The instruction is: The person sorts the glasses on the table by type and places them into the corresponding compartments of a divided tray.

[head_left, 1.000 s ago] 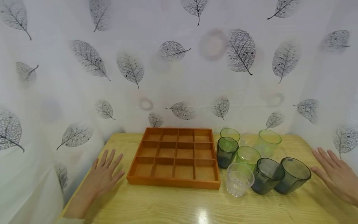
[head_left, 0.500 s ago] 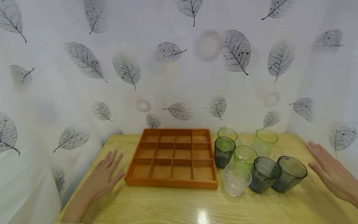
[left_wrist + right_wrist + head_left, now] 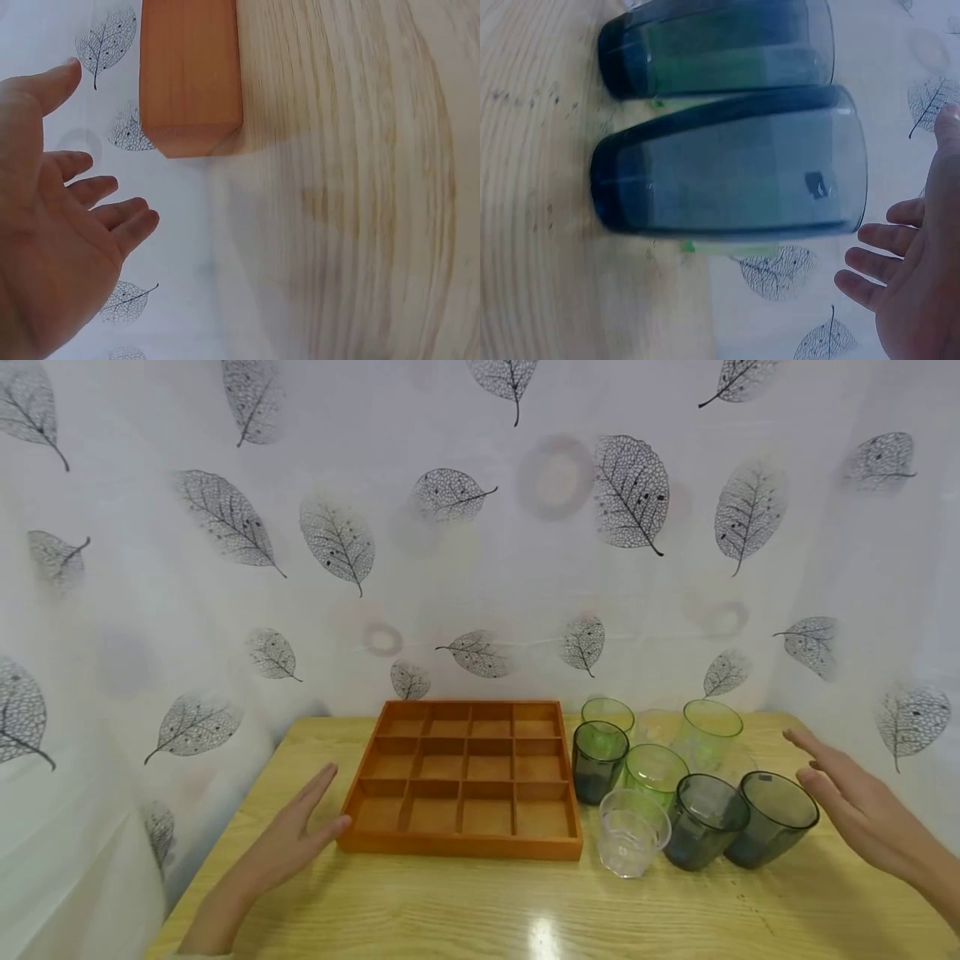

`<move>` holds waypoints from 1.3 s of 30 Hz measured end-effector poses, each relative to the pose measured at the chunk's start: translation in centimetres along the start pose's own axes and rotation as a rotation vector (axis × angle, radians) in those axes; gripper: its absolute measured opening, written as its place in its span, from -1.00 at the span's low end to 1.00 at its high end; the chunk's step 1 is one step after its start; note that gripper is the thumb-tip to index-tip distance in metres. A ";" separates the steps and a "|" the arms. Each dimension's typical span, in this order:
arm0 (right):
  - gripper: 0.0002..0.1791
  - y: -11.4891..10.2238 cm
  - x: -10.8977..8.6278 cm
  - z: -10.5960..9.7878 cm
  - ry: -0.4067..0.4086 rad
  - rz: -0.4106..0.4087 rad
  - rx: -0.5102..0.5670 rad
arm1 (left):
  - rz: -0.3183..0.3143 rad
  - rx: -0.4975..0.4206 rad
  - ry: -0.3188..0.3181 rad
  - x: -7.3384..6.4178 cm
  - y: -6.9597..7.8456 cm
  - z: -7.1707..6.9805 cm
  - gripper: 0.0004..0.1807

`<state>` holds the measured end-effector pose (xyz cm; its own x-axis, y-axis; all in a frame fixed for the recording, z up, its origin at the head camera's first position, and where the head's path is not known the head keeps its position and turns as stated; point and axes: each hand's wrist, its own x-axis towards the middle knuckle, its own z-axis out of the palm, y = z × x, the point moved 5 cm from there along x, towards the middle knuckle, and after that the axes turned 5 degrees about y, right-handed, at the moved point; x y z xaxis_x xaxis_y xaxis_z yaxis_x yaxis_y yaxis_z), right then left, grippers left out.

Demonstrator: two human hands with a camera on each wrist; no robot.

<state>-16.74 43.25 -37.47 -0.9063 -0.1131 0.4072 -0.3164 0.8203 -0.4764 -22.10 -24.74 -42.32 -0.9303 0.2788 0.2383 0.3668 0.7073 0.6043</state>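
An orange-brown wooden tray (image 3: 461,845) divided into several square compartments lies on the table. My left hand (image 3: 288,839) hovers by its front left corner, fingers extended and nothing in them; the left wrist view shows the hand (image 3: 64,202) apart from the tray's end (image 3: 191,67). To the tray's right stands a group of glasses. The rightmost is a dark grey glass (image 3: 772,822), nearest my right hand (image 3: 862,802), which holds nothing. In the right wrist view this glass (image 3: 735,165) is close to the fingers of the hand (image 3: 915,262), with a gap between.
Beside that glass stand another dark grey glass (image 3: 703,827) and a clear glass (image 3: 632,839). A third dark glass (image 3: 598,768) is close to the tray's right side. Green-rimmed glasses (image 3: 712,727) stand behind. A leaf-patterned curtain (image 3: 480,568) hangs along the table's back.
Both hands have moved inward, the left toward the tray's front left corner and the right toward the rightmost dark glass. The head view has shifted slightly. Tray and glasses stay in place.
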 end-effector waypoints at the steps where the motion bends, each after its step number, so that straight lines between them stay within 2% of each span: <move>1: -0.31 -0.3 0.2 0.0 0.002 -0.002 0.000 | -0.006 -0.024 -0.007 0.0 0.1 0.1 -0.11; 10: -0.38 -3.4 2.2 1.0 -0.003 -0.003 0.109 | -0.014 -0.147 -0.046 0.5 0.2 1.5 -0.14; 15: -0.42 -5.5 3.5 1.3 -0.029 0.000 0.134 | -0.056 -0.205 -0.080 0.8 0.2 2.2 -0.11; 22: -0.42 -6.9 4.7 2.5 -0.065 -0.019 0.158 | -0.099 -0.200 -0.088 0.9 0.1 2.6 -0.03; 27: -0.38 -8.3 5.4 3.3 -0.095 0.017 0.212 | -0.143 -0.197 -0.112 0.9 -0.2 2.8 0.00; 39: -0.29 -11.2 7.5 5.9 -0.156 0.076 0.233 | -0.225 -0.285 -0.149 0.9 -0.9 3.2 0.00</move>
<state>-21.68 29.87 -33.65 -0.9564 -0.1555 0.2473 -0.2851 0.6807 -0.6748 -23.26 -23.05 -45.08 -0.9696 0.2435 -0.0247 0.1194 0.5585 0.8209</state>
